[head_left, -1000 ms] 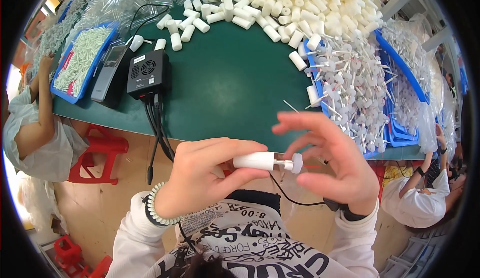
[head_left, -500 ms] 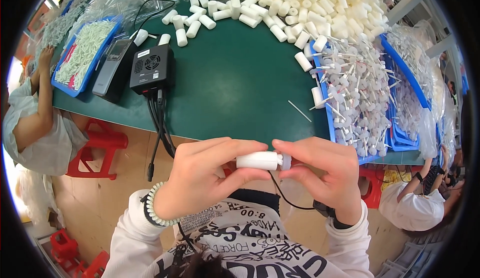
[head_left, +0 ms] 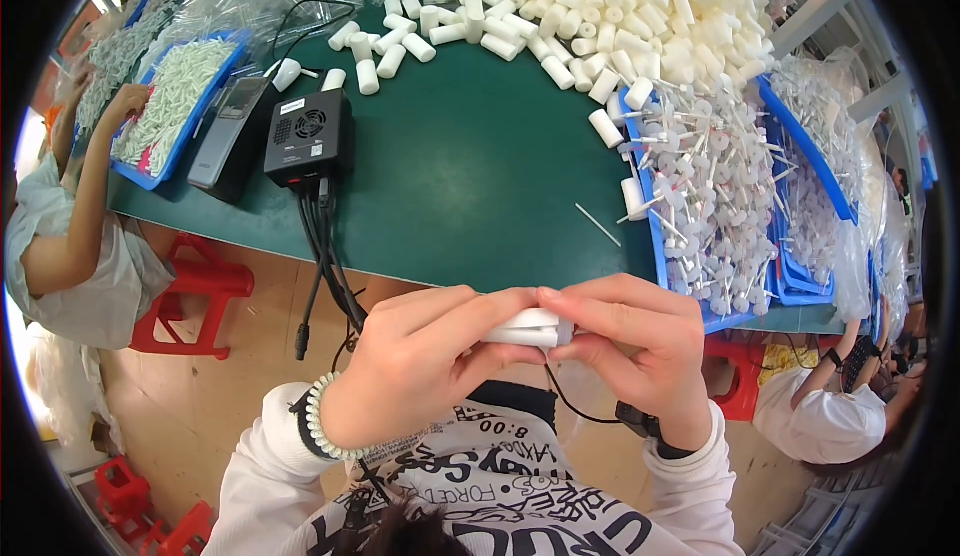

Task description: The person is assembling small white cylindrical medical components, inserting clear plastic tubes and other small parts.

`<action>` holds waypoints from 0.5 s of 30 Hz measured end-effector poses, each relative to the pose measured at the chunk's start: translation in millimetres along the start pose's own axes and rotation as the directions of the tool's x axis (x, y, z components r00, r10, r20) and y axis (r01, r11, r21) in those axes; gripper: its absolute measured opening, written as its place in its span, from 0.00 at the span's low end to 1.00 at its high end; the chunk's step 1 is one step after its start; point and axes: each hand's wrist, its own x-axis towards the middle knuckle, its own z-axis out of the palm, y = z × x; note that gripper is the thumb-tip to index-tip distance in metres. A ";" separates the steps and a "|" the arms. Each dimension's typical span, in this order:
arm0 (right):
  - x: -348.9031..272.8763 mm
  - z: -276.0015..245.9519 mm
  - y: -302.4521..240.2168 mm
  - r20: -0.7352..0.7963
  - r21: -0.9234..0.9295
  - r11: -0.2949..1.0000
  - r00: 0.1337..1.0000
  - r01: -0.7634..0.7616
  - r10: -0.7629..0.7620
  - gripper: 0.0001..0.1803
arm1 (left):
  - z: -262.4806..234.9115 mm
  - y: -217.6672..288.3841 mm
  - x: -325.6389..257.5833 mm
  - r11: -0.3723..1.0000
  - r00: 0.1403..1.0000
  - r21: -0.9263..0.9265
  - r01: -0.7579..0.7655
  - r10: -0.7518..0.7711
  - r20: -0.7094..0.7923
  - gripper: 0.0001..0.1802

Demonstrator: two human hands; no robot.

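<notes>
cylinder, white, in narrow grip of left hand, end disc in pinch of right hand, probably for alignment; blue tray near on desk, perhaps for reach.

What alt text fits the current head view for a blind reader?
A person's left hand grips a slit white cylinder while the right hand pinches the pale disc at its end. Beyond, on a green table, lie a heap of similar cylinders, a blue tray of stemmed parts and a black box with cables.
</notes>
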 end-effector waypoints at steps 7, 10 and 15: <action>24.3 6.4 -6.0 0.115 0.016 0.999 0.993 -0.040 0.038 0.19 | -26.6 3.0 -2.1 0.994 0.994 -0.009 0.111 -0.111 -0.018 0.21; 58.0 -1.9 -15.3 0.289 0.175 0.971 0.951 -0.162 0.107 0.26 | -43.4 -1.3 -9.8 0.983 0.985 -0.092 0.158 -0.164 -0.052 0.21; 175.4 -2.4 0.2 0.467 -0.104 0.949 0.828 -0.297 0.310 0.19 | -79.3 -5.4 -42.1 0.621 0.831 -0.746 -0.242 -0.265 -0.490 0.10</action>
